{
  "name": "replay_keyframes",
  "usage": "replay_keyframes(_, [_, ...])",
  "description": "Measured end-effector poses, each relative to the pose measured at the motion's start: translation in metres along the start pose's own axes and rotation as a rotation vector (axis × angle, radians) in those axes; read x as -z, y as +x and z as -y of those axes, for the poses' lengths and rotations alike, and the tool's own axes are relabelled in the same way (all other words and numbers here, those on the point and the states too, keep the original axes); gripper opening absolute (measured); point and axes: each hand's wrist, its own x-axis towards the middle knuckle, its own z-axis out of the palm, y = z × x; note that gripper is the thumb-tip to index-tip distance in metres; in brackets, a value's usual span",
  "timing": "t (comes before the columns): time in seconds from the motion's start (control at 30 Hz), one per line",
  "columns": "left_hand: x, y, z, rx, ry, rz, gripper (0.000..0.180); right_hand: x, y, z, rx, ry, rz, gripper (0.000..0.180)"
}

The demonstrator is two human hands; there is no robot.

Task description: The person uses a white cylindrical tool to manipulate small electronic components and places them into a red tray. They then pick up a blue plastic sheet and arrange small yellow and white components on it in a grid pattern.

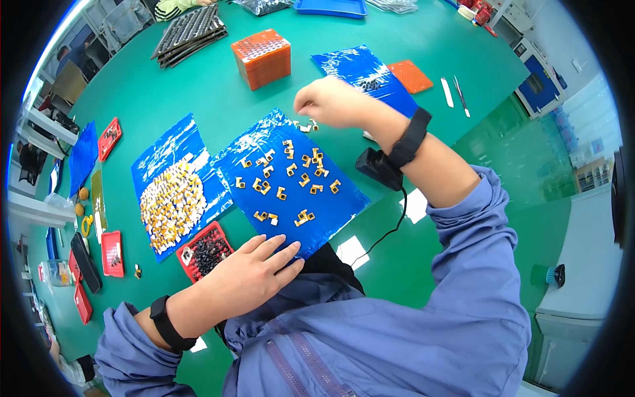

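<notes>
My right hand (336, 102) hovers over the far corner of the middle blue sheet (231, 155). Its fingers are curled together, and whatever they may hold is hidden. Just below it lie a few small gold-and-white parts (305, 126); more such pieces are scattered singly and in clusters over the sheet. My left hand (254, 274) rests at the sheet's near edge with fingers stretched out, holding nothing. Beside that hand is a red tray (188, 266) of small black parts (210, 252). On the left blue sheet (188, 132) a dense pile of gold-and-white parts (173, 205) is spread.
An orange stack of perforated trays (268, 69) stands beyond the middle sheet, with dark stacked trays (190, 33) farther left. Tweezers (461, 96) lie at the right, near an orange plate (411, 76). A black cabled box (378, 168) is by my right wrist.
</notes>
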Motion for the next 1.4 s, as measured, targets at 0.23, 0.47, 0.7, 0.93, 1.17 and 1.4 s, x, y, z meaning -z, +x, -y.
replay_keyframes(0.23, [0.002,0.004,0.004,-0.006,-0.028,-0.007,0.035,-0.018,-0.011,-0.026,-0.082,-0.054,0.109,0.018])
replay_keyframes(0.47, [0.000,0.002,0.003,0.022,-0.035,-0.019,0.035,-0.019,-0.010,-0.017,-0.225,-0.129,0.175,0.011])
replay_keyframes(0.7, [0.001,0.001,0.002,0.039,-0.030,-0.003,0.035,-0.014,-0.008,-0.001,-0.160,-0.123,0.077,0.010])
replay_keyframes(0.93, [-0.001,-0.001,0.002,0.015,0.010,-0.006,0.035,-0.007,-0.018,-0.004,-0.207,-0.105,0.123,0.014])
replay_keyframes(1.17, [-0.001,-0.001,0.002,0.012,0.010,-0.001,0.035,-0.020,-0.013,-0.016,-0.229,-0.114,0.084,0.009])
replay_keyframes(1.4, [-0.001,-0.002,0.001,0.017,0.016,-0.011,0.035,-0.029,0.015,0.010,0.095,0.088,-0.002,0.009])
